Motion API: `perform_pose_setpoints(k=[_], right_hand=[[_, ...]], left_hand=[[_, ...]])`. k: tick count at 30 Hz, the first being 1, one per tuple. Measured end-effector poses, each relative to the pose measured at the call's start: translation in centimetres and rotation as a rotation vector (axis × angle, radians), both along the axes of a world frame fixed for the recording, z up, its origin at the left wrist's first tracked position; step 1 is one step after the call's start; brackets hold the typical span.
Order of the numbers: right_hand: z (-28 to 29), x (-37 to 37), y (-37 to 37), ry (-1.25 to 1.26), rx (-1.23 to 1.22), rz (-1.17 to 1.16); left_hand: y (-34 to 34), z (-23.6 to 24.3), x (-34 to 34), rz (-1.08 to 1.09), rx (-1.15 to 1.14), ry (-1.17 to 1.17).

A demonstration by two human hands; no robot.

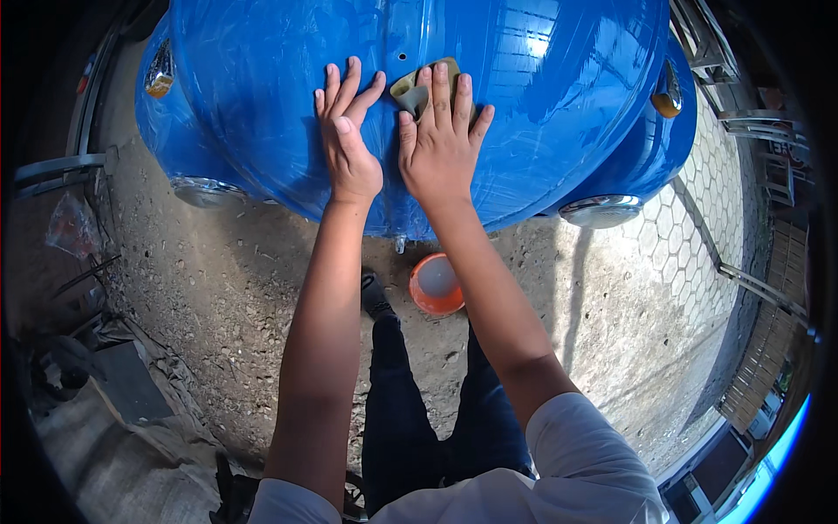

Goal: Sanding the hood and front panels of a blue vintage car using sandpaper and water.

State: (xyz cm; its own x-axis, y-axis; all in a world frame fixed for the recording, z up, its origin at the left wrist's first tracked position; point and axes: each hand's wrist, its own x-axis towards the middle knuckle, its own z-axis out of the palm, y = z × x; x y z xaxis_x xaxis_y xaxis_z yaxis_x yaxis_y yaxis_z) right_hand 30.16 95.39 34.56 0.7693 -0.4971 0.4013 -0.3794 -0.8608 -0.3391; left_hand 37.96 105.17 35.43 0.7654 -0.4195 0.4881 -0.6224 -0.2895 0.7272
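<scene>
The blue, glossy, rounded car hood [271, 122] fills the top of the head view, streaked with pale smears. My right hand [441, 162] lies flat near its centre ridge, pressing down a curled, olive sheet of sandpaper [404, 88]. The sheet's edges stick out beside and beyond the fingers; most of it is hidden beneath them. Just left of the ridge, my left hand [353, 166] rests against the hood, tilted on its outer side. Its fingers are spread and hold nothing.
An orange bucket [436, 307] of cloudy liquid stands on the dirt ground below the hood, near my shoe [375, 295]. Round headlights [601, 211] sit on both sides. Hexagonal pavers [676, 240] lie to the right. A crumpled tarp [131, 458] lies at the lower left.
</scene>
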Motion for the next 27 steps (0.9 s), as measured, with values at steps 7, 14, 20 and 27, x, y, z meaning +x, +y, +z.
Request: perform_pose_setpoints(k=[7,14,20,27], right_hand=[[-15.1,-17.7,2.4,0.357,0.02,0.07],[1.8,-1.5,-6.6,-0.076,0.028,-0.061],[-8.9,-9.9,-1.0,0.014,0.052,0.025],[-9.9,-11.7,-2.8,0.038,0.077,-0.084]], left_hand=[[3.6,-6.0,-12.1,-0.032,0.166,0.071],[4.4,-7.2,-16.8,-0.012,0.257,0.182],[2.1,-8.2,-18.0,0.097,0.045,0.415],[2.8,-8.5,-17.9,0.103,0.145,0.279]])
